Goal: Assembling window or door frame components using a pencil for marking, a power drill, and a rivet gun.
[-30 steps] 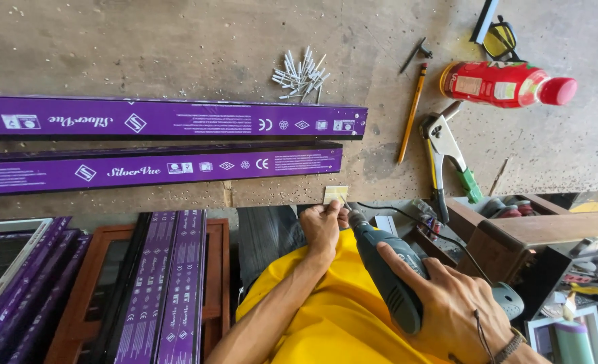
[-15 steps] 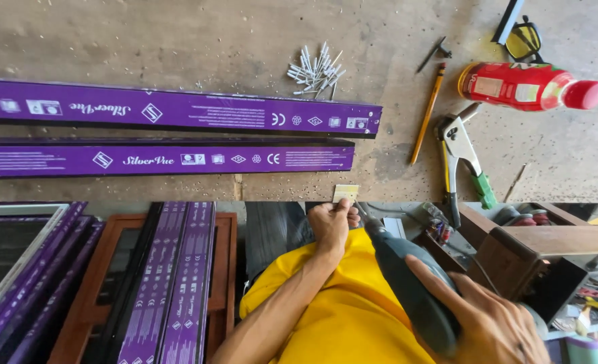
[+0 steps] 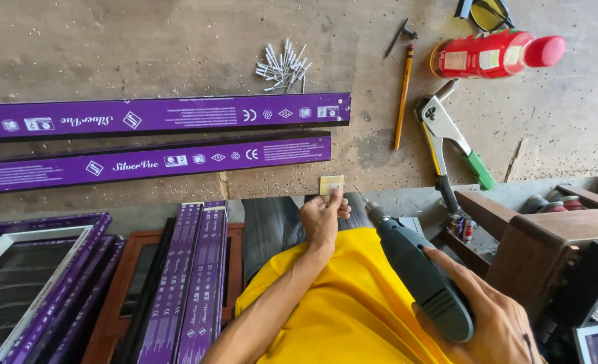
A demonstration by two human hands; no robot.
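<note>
Open surface (image 3: pixel 177 54) along the far left. Two purple bars (image 3: pixel 164 114) blocking the way across at left. Rivets (image 3: pixel 282 66), pencil (image 3: pixel 402 98), riveter (image 3: pixel 447 141) and bottle (image 3: pixel 494 52) crowding the right. Narrow bare gap between bars' ends and pencil. Wooden frame (image 3: pixel 542 229) hemming the near right.

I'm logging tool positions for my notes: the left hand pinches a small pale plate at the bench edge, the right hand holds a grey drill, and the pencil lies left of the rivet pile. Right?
Not quite. The head view shows the pencil lying right of the rivet pile, not left. The rest holds: the left hand pinches the small pale plate at the bench edge, and the right hand holds the grey drill.
</note>
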